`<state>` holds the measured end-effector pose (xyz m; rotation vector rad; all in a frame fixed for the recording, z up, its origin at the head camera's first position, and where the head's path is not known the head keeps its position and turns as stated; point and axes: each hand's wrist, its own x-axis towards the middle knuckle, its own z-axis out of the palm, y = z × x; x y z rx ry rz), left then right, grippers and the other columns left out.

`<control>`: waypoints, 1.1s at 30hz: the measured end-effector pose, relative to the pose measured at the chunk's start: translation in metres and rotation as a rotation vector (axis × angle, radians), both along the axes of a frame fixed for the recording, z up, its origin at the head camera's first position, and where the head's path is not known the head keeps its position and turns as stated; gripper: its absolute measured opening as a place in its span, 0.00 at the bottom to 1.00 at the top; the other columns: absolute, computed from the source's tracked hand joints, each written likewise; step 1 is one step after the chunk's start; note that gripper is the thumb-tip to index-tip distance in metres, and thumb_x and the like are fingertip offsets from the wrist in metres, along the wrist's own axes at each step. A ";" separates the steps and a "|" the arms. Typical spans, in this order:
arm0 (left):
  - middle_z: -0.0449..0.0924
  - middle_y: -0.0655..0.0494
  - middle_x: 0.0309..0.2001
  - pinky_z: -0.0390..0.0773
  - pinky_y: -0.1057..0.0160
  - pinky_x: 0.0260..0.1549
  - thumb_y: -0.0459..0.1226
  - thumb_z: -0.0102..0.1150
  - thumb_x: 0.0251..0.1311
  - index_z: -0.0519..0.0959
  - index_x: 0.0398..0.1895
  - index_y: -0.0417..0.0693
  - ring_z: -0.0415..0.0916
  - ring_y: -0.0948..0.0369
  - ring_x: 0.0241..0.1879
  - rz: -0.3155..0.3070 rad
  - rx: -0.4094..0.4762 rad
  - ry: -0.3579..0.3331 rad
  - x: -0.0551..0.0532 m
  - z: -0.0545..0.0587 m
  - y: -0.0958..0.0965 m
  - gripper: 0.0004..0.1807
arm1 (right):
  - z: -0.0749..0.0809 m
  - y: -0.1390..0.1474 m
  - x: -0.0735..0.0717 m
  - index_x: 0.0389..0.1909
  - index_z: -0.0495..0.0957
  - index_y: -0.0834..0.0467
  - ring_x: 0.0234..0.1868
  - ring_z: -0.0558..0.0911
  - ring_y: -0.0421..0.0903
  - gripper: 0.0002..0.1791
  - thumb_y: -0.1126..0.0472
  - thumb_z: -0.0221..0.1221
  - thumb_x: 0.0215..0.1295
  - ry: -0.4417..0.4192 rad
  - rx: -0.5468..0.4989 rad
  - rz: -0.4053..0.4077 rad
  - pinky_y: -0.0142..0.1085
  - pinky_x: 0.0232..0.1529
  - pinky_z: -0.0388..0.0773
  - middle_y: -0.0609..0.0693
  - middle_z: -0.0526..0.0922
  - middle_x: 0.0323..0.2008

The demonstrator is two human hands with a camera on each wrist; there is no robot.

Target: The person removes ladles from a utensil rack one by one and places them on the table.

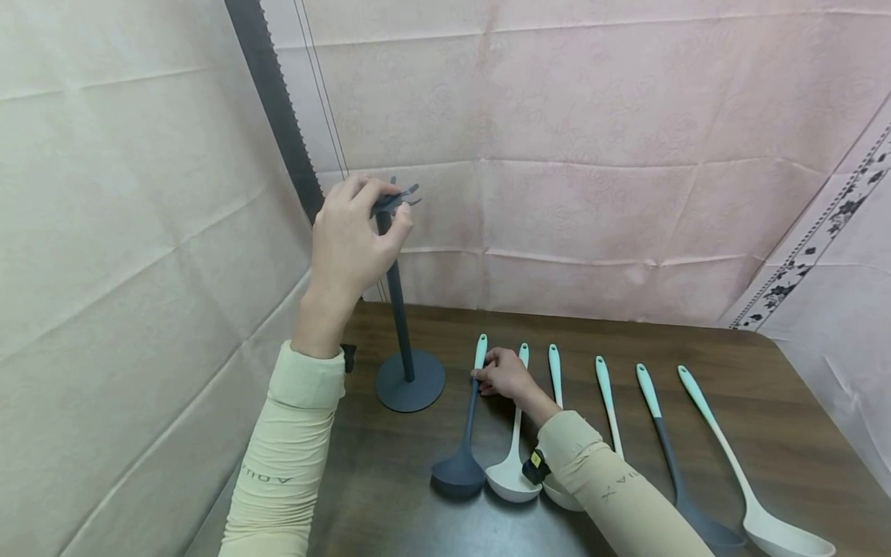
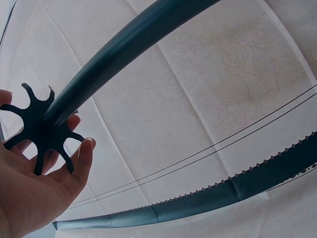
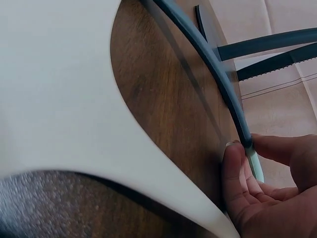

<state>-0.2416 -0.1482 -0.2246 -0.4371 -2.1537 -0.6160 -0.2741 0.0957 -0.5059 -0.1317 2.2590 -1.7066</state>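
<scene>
At the back left, a dark utensil stand (image 1: 398, 309) rises from a round base. My left hand (image 1: 355, 244) grips its top, fingers and thumb around the hooked disc (image 2: 42, 126) in the left wrist view. Lower down, my right hand (image 1: 511, 375) pinches the leftmost utensil, a dark grey ladle (image 1: 458, 473) with a mint handle end. Thumb and fingertips meet where the dark shaft (image 3: 218, 74) joins the mint grip. A white ladle (image 1: 511, 481) lies beside it, its handle partly behind the right hand, and fills the near part of the right wrist view.
More mint-handled utensils lie in a row to the right: a white one (image 1: 562, 495) partly under my right sleeve, a dark one (image 1: 671, 456) and a white ladle (image 1: 780, 534) at the far right. The wooden table (image 1: 773, 418) ends at cloth-covered walls (image 1: 592, 216).
</scene>
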 end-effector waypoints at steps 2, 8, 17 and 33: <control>0.83 0.50 0.54 0.76 0.43 0.48 0.53 0.54 0.67 0.88 0.52 0.48 0.77 0.48 0.52 0.003 0.000 -0.004 0.000 0.000 0.000 0.24 | -0.001 0.000 0.000 0.60 0.73 0.70 0.33 0.88 0.51 0.20 0.67 0.65 0.72 0.005 0.012 -0.001 0.45 0.38 0.88 0.60 0.85 0.36; 0.83 0.50 0.55 0.76 0.43 0.48 0.52 0.54 0.67 0.88 0.52 0.48 0.77 0.48 0.54 0.006 0.000 -0.018 0.001 0.000 0.000 0.23 | 0.000 0.000 0.001 0.57 0.74 0.70 0.32 0.88 0.52 0.19 0.68 0.66 0.71 0.019 0.025 0.000 0.45 0.37 0.89 0.60 0.85 0.36; 0.83 0.52 0.54 0.77 0.43 0.50 0.51 0.55 0.67 0.88 0.51 0.47 0.78 0.48 0.54 -0.002 0.001 -0.017 0.002 0.001 0.000 0.23 | 0.000 0.000 0.001 0.55 0.73 0.70 0.32 0.88 0.52 0.19 0.69 0.67 0.69 0.024 0.040 -0.008 0.43 0.35 0.88 0.60 0.86 0.37; 0.83 0.53 0.52 0.76 0.45 0.48 0.52 0.55 0.67 0.89 0.50 0.48 0.77 0.49 0.52 0.000 0.010 -0.019 0.002 0.001 -0.001 0.22 | -0.001 -0.002 0.002 0.57 0.73 0.70 0.30 0.88 0.50 0.19 0.70 0.66 0.69 0.038 0.048 -0.006 0.43 0.34 0.88 0.60 0.87 0.35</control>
